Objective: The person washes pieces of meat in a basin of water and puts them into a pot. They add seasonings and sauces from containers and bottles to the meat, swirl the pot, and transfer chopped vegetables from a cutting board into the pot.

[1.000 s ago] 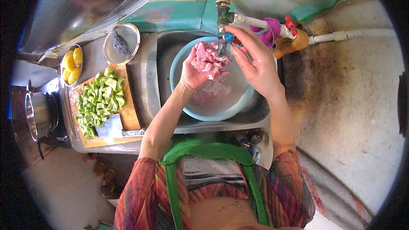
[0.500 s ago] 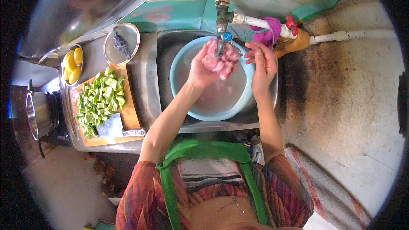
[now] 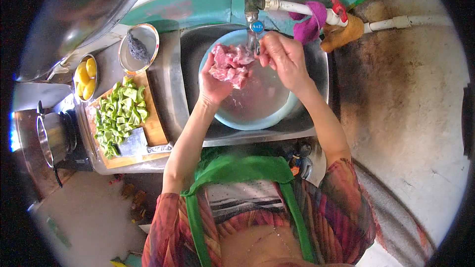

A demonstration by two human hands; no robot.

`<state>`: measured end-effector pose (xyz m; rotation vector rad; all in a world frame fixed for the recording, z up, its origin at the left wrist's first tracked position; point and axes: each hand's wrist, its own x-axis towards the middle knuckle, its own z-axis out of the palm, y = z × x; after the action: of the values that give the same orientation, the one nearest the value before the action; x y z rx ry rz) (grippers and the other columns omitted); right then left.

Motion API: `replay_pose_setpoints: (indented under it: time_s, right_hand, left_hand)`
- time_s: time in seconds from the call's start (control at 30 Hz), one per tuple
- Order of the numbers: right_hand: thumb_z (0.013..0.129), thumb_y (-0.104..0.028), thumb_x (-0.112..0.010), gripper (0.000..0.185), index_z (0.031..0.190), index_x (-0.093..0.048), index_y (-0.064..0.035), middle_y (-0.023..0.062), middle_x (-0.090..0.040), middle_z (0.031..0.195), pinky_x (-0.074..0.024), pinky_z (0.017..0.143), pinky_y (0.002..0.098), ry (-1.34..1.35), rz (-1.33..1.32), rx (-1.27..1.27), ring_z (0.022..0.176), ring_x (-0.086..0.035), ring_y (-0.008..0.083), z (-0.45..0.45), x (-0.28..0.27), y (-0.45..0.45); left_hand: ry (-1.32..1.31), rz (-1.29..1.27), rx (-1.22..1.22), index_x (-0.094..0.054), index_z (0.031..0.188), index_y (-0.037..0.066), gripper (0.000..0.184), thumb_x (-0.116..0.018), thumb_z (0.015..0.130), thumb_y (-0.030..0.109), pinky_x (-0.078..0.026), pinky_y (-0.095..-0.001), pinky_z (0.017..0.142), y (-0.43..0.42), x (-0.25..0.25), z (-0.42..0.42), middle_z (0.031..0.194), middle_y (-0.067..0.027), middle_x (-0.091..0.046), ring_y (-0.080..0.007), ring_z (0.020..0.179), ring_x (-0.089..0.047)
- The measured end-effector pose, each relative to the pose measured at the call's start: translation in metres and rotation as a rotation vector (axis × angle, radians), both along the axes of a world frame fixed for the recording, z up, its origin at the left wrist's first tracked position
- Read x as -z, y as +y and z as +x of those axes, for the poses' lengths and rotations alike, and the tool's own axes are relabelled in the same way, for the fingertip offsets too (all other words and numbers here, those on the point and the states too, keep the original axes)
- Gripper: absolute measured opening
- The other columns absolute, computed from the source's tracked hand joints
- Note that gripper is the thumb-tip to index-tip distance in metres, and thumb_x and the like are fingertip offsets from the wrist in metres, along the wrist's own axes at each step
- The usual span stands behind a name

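Note:
Chunks of raw pink meat (image 3: 230, 65) rest in my left hand (image 3: 213, 88), whose fingers curl around them from the left and below. The meat is held over a light blue basin (image 3: 262, 121) of cloudy, pinkish water. Just right of the meat, my right hand (image 3: 287, 62) is closed, thumb and fingers pinching the small metal lever of the tap (image 3: 250, 16). The tap has a round blue cap and hangs over the basin's far side. The basin sits inside a metal sink (image 3: 198, 34).
Left of the sink, a cutting board (image 3: 155, 118) carries chopped green peppers (image 3: 121, 111) and a cleaver (image 3: 134, 142). Behind it stand a bowl of yellow potatoes (image 3: 85, 76) and a bowl (image 3: 147, 37) with a dark scouring pad. A pot (image 3: 52, 138) is far left; a red-handled valve (image 3: 339, 12) is right.
My right hand has moved left and closed on the tap lever. My left hand has shifted left with the meat, away from beneath the spout. The view has moved slightly.

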<state>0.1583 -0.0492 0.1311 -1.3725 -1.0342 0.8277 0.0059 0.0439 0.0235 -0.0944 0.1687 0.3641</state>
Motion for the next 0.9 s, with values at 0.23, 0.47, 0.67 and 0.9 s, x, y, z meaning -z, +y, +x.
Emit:
replay_pose_setpoints:
  time_s: [0.23, 0.47, 0.67, 0.9]
  right_hand:
    - [0.083, -0.024, -0.056, 0.047, 0.127, -0.043, -0.0119, 0.0218, -0.053, 0.112, -0.0467, 0.084, 0.0437, -0.865, -0.456, 0.247, 0.104, -0.054, 0.0337, 0.021, 0.188, -0.032]
    - [0.079, -0.02, -0.058, 0.061, 0.133, -0.035, -0.0079, 0.0235, -0.035, 0.134, -0.0353, 0.097, 0.0513, -0.988, -0.722, 0.029, 0.123, -0.036, 0.0393, 0.001, 0.275, 0.018]
    - [0.076, -0.023, -0.068, 0.025, 0.094, -0.059, -0.0073, 0.0048, -0.063, 0.083, -0.052, 0.063, 0.0328, 0.344, -0.52, 0.068, 0.074, -0.063, 0.0172, 0.046, 0.229, -0.012]
    - [0.079, -0.022, -0.066, 0.027, 0.098, -0.057, -0.0054, 0.0126, -0.062, 0.086, -0.0523, 0.064, 0.0336, -0.35, -0.65, 0.049, 0.079, -0.063, 0.0185, -0.003, 0.221, -0.013]
  left_hand:
    - [0.219, -0.034, -0.072, -0.046, 0.124, 0.01, 0.051, -0.033, 0.093, 0.049, -0.037, -0.0556, 0.092, -0.01, -0.003, -0.043, 0.127, -0.017, -0.047, -0.0413, 0.116, -0.043]
    - [0.188, -0.051, -0.093, -0.046, 0.126, 0.012, 0.05, -0.036, 0.092, 0.048, -0.031, -0.0589, 0.098, -0.023, -0.016, -0.062, 0.13, -0.0125, -0.046, -0.0388, 0.12, -0.041]
    - [0.179, -0.068, -0.124, -0.049, 0.123, 0.015, 0.046, -0.038, 0.091, 0.047, -0.032, -0.0593, 0.096, -0.035, -0.021, -0.081, 0.128, -0.0111, -0.048, -0.0373, 0.119, -0.042]
    - [0.187, -0.093, -0.135, -0.052, 0.12, 0.014, 0.044, -0.04, 0.092, 0.045, -0.031, -0.0604, 0.097, -0.043, -0.024, -0.085, 0.129, -0.0126, -0.048, -0.0359, 0.119, -0.043]
